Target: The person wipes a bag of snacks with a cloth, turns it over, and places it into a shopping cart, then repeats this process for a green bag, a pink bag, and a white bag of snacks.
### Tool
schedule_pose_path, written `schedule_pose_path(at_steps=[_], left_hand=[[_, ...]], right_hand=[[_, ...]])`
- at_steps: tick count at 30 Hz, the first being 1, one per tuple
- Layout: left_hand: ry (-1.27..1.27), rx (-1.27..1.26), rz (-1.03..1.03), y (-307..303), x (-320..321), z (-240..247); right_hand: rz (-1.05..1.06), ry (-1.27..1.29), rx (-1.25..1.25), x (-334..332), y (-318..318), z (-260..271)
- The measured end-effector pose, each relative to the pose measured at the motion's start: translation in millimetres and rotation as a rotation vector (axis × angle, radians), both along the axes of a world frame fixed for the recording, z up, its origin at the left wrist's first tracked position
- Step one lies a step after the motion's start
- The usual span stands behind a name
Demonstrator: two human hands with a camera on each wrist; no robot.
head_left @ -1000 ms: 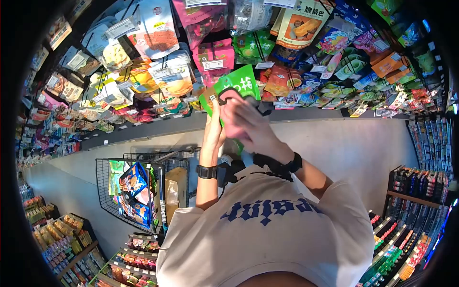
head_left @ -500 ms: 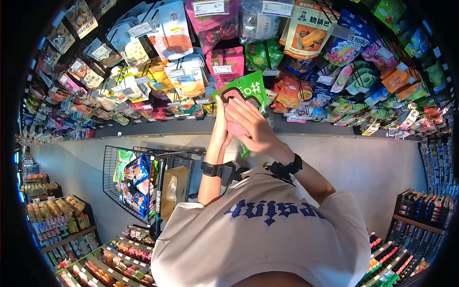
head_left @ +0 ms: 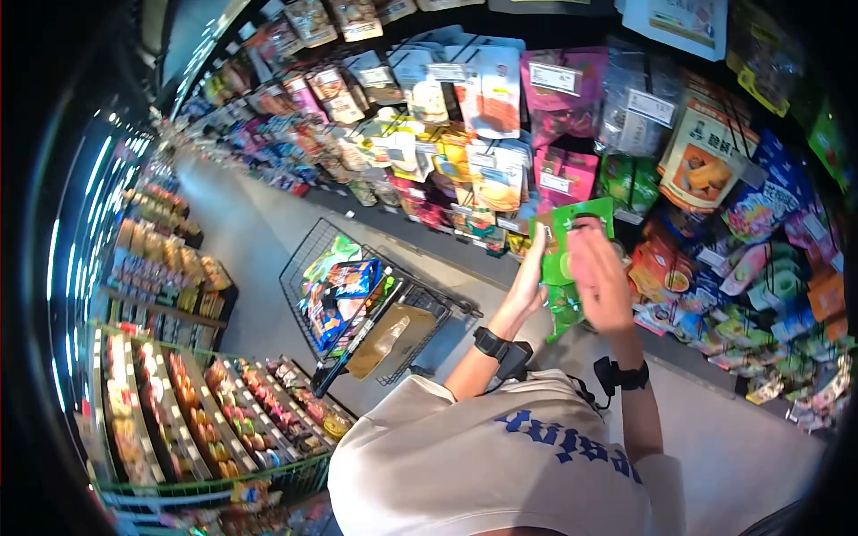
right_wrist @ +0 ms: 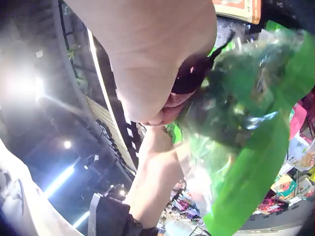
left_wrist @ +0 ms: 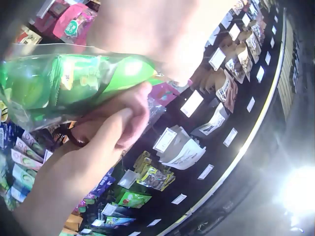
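Observation:
A green snack bag [head_left: 559, 259] with clear plastic parts is held up in front of the shelf. My left hand [head_left: 529, 279] grips it along its left side; in the left wrist view the bag [left_wrist: 74, 81] runs out from under that hand [left_wrist: 147, 37]. Over the bag's front lies my right hand [head_left: 605, 284], its fingers extended upward, holding a pink, dark-edged thing [head_left: 579, 255] between palm and bag. In the left wrist view the right thumb [left_wrist: 110, 132] bends across it. What the pink thing is, I cannot tell.
Snack bags hang in rows on the rack ahead, among them a pink bag [head_left: 565, 179] and a tan one [head_left: 702, 174]. A black wire shopping cart [head_left: 308, 234] with several packages stands at the left, beside a low tiered shelf [head_left: 170, 411] of goods.
The head view has swung left, so the hands, bag and cart appear further right. Both hands remain on the bag, and the right hand with the pink thing stands more upright.

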State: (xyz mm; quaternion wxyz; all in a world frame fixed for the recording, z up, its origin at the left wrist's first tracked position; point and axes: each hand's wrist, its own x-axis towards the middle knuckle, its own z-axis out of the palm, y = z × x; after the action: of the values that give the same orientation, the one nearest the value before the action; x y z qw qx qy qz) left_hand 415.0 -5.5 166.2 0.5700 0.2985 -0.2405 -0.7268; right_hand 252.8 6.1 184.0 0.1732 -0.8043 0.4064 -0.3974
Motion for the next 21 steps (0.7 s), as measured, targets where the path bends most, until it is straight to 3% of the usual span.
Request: schedule_pose_path(at_steps=[3,5,7,10,12,14,15,16,18,21], left_hand=[[-0.103,-0.009,0.019,8.9,-8.2,2.4],[0.122,0.007,0.015,13.9,-16.1,11.1],[0.135,-0.018,0.069,8.4,-14.6,-0.5],[0.205,0.016,0.073,18.7,-19.9,-4.9],[0.207,0.02,0.088,21.4,-30.4,-11.6],[0.209,0.034,0.076,33.1,-41.1,-1.9],[0.202,0.061,0.083,38.7,-46.8,5.5],[0.198,0.09,0.09,44.3,-53.5,12.4],[0.174,0.077,0.146,46.9,-57.2,11.2],[0.19,0.019,0.191,47.3,-60.8,5.5]], right_hand=[[-0.121,-0.13,-0.005,-0.7,3.6,-9.8],[-0.003,-0.04,-0.078,2.6,19.7,-4.9],[0.189,0.061,-0.087,7.9,42.2,9.7],[0.177,0.092,-0.111,-11.6,44.7,3.6],[0.106,0.003,-0.12,-25.6,36.5,-3.9],[-0.109,-0.28,-0.013,-38.7,31.0,-22.4],[-0.125,-0.44,0.074,-38.8,36.8,-21.9],[-0.117,-0.444,0.073,-41.8,45.3,-20.1],[-0.078,-0.109,-0.124,-49.9,65.5,-16.6],[0.088,-0.011,-0.166,-56.0,84.4,-21.7]])
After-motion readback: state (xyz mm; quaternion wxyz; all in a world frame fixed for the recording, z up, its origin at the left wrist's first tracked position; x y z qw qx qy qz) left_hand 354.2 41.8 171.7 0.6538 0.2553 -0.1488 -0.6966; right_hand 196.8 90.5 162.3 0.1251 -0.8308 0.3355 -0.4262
